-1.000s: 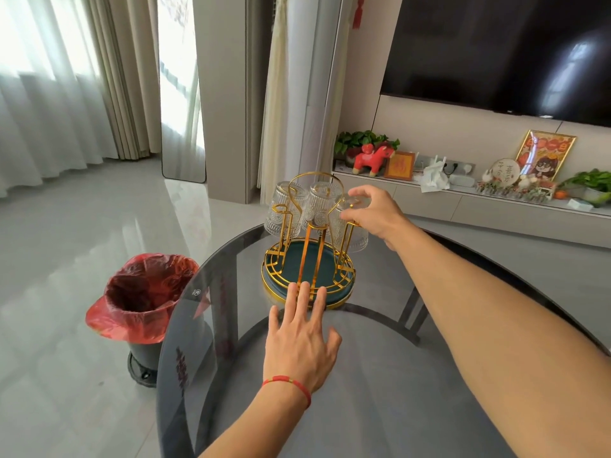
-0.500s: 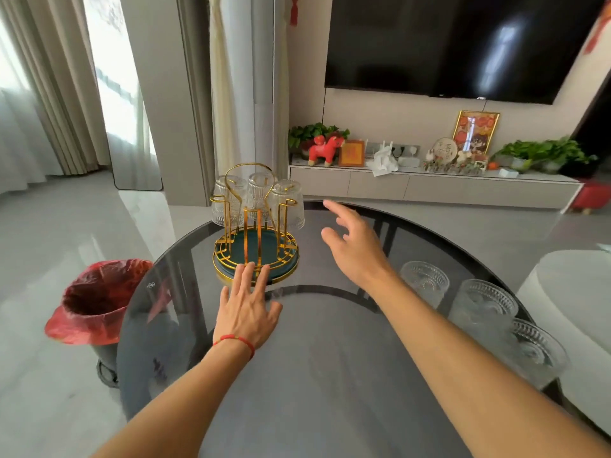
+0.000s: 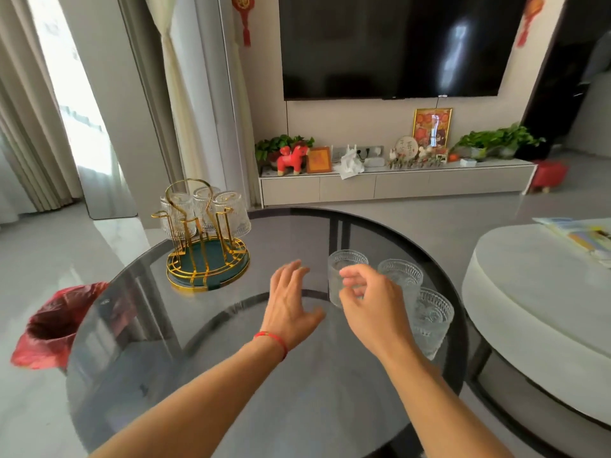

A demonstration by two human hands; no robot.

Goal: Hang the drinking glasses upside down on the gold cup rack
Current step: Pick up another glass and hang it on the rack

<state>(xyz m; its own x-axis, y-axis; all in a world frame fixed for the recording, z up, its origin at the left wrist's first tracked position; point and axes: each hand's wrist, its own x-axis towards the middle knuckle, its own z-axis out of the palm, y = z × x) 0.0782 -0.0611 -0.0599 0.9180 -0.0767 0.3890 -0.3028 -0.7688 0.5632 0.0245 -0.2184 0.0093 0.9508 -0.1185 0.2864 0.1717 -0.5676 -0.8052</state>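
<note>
The gold cup rack [image 3: 205, 256] with a dark green base stands at the far left of the round dark glass table [image 3: 231, 375]. Three ribbed glasses [image 3: 231, 213] hang upside down on it. Three more ribbed glasses stand upright at the table's right side: the nearest to the rack [image 3: 344, 269], a middle one [image 3: 401, 276] and a front one [image 3: 433, 319]. My right hand [image 3: 367, 302] hovers in front of the first upright glass, fingers curled and apart, holding nothing. My left hand [image 3: 291, 302] is spread flat over the table middle, empty.
A bin with a red bag [image 3: 56, 328] stands on the floor left of the table. A white round table [image 3: 545, 292] sits close on the right. A TV cabinet [image 3: 393, 185] with ornaments lines the far wall.
My right hand has swung from beside the rack to the upright glasses on the right. My left hand has left the rack's base and moved right to the table middle. The view has turned right.
</note>
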